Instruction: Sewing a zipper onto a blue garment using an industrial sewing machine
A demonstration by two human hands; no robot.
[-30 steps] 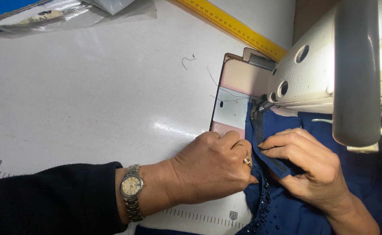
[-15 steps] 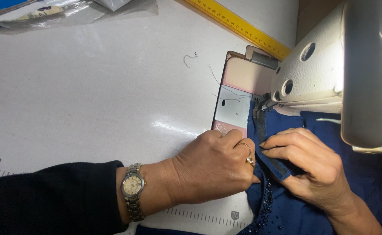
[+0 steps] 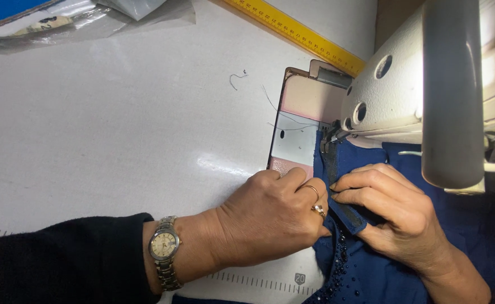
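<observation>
While both hands bear on it, the dark blue fabric (image 3: 473,236) lies flat on the bench (image 3: 118,129) under the head of the cream sewing machine (image 3: 405,95), spreading away below and outward of the right hand (image 3: 396,217). A narrow folded strip (image 3: 337,188) of the same cloth runs between the two hands up to the presser foot (image 3: 327,137). The right hand is partly closed, its fingertips (image 3: 337,190) pressed together on the strip's edge. The left hand (image 3: 270,219) is curled loosely, knuckles up, its fingers pressing the cloth just beside the strip; whether they pinch anything beneath cannot be told. It wears gold rings (image 3: 315,200), and a metal-banded wristwatch (image 3: 164,253) sits at the cuff of a black sleeve (image 3: 61,264).

Small dark beads (image 3: 340,278) stud the fabric below the left hand, giving a pebbled texture. Just beyond the left hand's knuckles lies the smooth metal needle plate (image 3: 295,141), with loose threads (image 3: 281,112) across it. The bench surface is white, glossy and printed with ruler marks (image 3: 258,278) along its near edge. Well beyond both hands a yellow ruler (image 3: 298,34) lies diagonally, and crumpled clear plastic wrap (image 3: 89,19) sits at the far corner; its contents cannot be made out.
</observation>
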